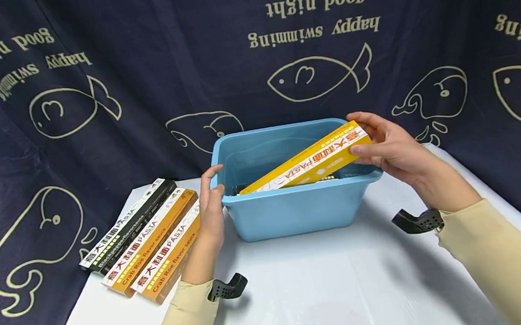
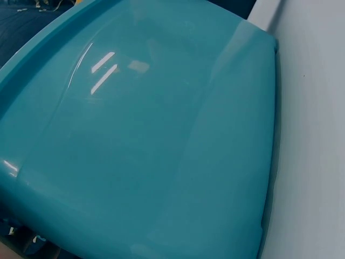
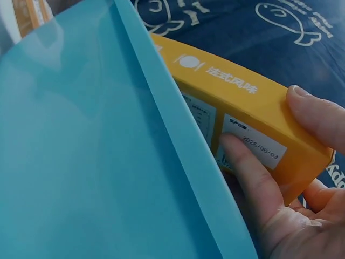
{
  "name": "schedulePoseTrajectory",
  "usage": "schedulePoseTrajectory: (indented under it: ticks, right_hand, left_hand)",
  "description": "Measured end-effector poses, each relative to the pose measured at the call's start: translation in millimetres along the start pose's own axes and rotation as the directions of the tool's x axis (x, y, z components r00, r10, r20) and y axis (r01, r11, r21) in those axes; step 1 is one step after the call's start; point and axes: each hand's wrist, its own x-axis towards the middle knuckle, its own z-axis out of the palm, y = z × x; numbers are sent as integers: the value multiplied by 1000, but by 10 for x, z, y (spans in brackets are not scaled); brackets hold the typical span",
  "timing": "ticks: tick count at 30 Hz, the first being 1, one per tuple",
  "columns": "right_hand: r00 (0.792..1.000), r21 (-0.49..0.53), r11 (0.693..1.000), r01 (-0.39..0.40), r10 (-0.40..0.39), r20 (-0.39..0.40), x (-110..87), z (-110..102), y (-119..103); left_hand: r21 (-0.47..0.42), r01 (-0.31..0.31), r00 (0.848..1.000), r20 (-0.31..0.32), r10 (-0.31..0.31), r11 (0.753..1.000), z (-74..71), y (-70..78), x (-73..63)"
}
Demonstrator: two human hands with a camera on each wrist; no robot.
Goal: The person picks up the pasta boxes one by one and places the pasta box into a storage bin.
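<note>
A yellow pasta box (image 1: pixel 309 160) slants across a blue plastic bin (image 1: pixel 298 211), its left end low inside and its right end raised over the rim. My right hand (image 1: pixel 393 147) grips that raised end, thumb on the near face. In the right wrist view, fingers (image 3: pixel 253 172) press the yellow box's labelled side just beyond the bin's edge. My left hand (image 1: pixel 210 206) holds the bin's left rim between thumb and fingers. Beneath the yellow box, part of another dark-labelled box (image 1: pixel 328 178) peeks out inside the bin; the front wall hides the rest.
Left of the bin, a black pepper pasta box (image 1: pixel 130 225) and two orange crab roe pasta boxes (image 1: pixel 152 241) lie side by side on the white table (image 1: pixel 301 294). A dark blue curtain (image 1: pixel 231 55) with fish drawings hangs behind the bin.
</note>
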Motion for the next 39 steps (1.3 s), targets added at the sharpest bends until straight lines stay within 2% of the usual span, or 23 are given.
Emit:
schedulePoseTrajectory:
  ticks: [8,17,27,30,34,39]
  right_hand:
    - [999,-25,999,-24,24,26,57,103,19]
    - [995,-137,988,-66,76,68,131,196,55]
    - [991,-170,984,-60,80,111,162,214,63]
    - [991,-272,962,-41,75,113,170,203,50]
    - [992,-446,895,-10,64,106,157,176,20]
    - [992,-545,838,-2,71,106,126,157,3]
  left_hand:
    - [-2,0,1000,-7,0,1000,-1,7,1]
    - [-12,1,1000,-13,-1,1000,17,27,5]
    - [-2,14,1000,-13,-14,1000,12,32,-1]
    - [5,20,1000,-11,-20,1000,8,30,-3]
    - [7,22,1000,-10,-22,1000,7,22,-5]
    - [3,12,1000,-11,-12,1000,7,17,-2]
